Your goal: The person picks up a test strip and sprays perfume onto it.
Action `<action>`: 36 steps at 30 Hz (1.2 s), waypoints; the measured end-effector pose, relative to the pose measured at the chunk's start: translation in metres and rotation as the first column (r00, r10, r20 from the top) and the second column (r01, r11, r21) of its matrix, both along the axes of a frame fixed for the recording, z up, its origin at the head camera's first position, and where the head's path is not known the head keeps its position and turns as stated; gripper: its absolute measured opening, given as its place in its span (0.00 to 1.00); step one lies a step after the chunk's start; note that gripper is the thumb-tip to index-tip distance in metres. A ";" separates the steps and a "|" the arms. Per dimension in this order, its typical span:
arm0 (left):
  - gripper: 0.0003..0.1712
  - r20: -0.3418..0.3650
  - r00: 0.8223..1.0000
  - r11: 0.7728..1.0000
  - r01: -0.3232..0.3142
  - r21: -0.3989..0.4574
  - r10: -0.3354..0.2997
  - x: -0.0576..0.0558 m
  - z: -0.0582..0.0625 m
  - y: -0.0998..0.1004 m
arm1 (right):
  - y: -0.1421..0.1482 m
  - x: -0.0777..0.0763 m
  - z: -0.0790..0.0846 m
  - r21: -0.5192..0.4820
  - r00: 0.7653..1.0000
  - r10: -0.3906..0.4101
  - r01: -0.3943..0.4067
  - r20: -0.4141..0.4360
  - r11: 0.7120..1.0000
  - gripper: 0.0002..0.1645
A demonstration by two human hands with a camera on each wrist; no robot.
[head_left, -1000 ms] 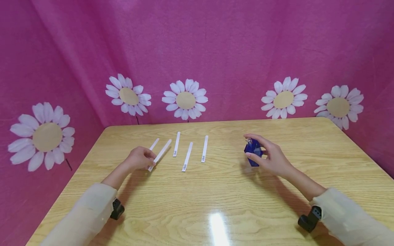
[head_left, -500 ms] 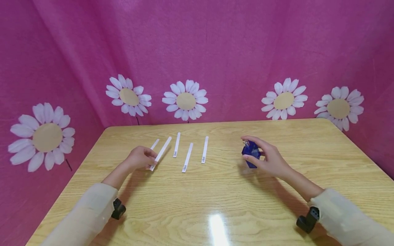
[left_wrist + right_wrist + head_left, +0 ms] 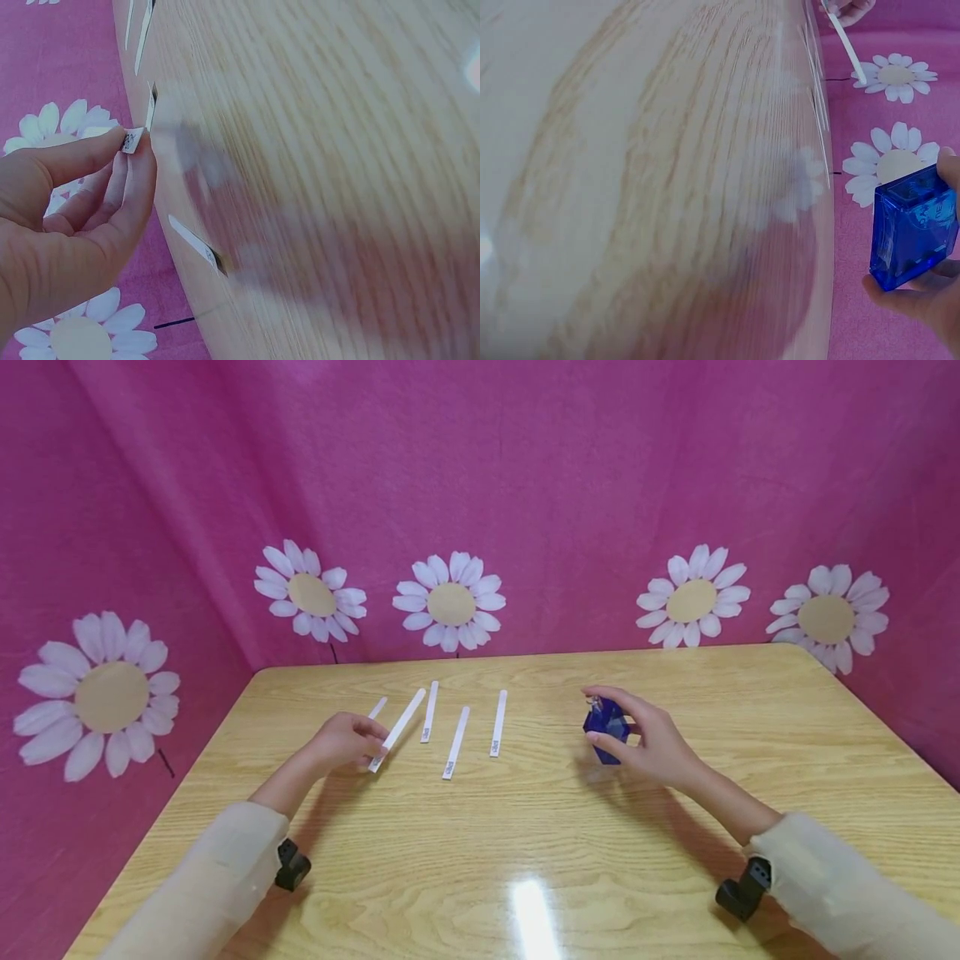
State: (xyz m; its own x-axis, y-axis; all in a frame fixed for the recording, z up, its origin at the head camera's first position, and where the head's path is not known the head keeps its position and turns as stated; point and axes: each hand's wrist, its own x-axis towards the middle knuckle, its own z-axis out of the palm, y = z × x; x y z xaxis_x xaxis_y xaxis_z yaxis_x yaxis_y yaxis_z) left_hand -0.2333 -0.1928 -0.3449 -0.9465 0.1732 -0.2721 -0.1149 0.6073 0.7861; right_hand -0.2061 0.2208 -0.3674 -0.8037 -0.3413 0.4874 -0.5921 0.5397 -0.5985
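Observation:
My left hand [image 3: 345,742] pinches a white paper test strip [image 3: 407,718] near its printed lower end, tilted up off the table. In the left wrist view, thumb and fingers meet on the strip's printed end [image 3: 133,140]. On the right, my right hand [image 3: 660,745] holds a blue glass perfume bottle [image 3: 607,727] above the table, with the index finger over its metal spray top [image 3: 595,701]. The right wrist view shows the faceted bottle [image 3: 913,229] between finger and thumb, its top out of frame. A gap separates bottle and held strip.
Several other white strips lie on the wooden table [image 3: 450,860]: one [image 3: 377,708] partly behind my left hand, others [image 3: 456,743] in the middle. A pink curtain [image 3: 555,485] with printed daisies stands along the table's back and sides. Each wrist carries a black camera [image 3: 742,890].
My left hand has shifted slightly right, and the strip in it has risen a little. My right hand has carried the bottle a short way left, towards the strips. The lying strips stay put.

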 end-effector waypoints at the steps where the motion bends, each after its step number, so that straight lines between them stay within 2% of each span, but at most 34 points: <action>1: 0.19 0.005 1.000 1.000 0.001 0.005 -0.001 0.000 0.000 0.000 | 0.000 0.000 0.000 0.001 1.000 0.002 -0.002 0.006 1.000 0.32; 6: 0.18 0.028 0.999 0.999 0.018 0.032 -0.019 -0.001 0.001 0.003 | -0.002 0.000 0.001 0.011 1.000 0.007 -0.007 0.010 1.000 0.33; 12: 0.17 0.062 0.998 0.999 0.007 0.054 -0.010 -0.003 0.002 0.008 | -0.005 -0.001 0.003 0.004 1.000 0.006 -0.006 0.010 1.000 0.33; 20: 0.18 0.109 0.994 0.986 0.002 0.164 -0.020 -0.006 0.001 0.011 | -0.009 -0.003 0.003 -0.005 1.000 0.012 -0.012 0.009 1.000 0.32; 28: 0.19 0.099 0.995 0.992 0.013 0.125 -0.025 -0.007 -0.001 0.015 | -0.017 -0.005 0.007 -0.005 0.999 0.032 -0.032 0.001 0.999 0.32; 36: 0.19 0.105 0.994 0.989 0.016 0.145 -0.032 -0.009 0.000 0.021 | -0.023 -0.010 0.011 0.001 0.999 0.048 -0.048 0.013 0.999 0.32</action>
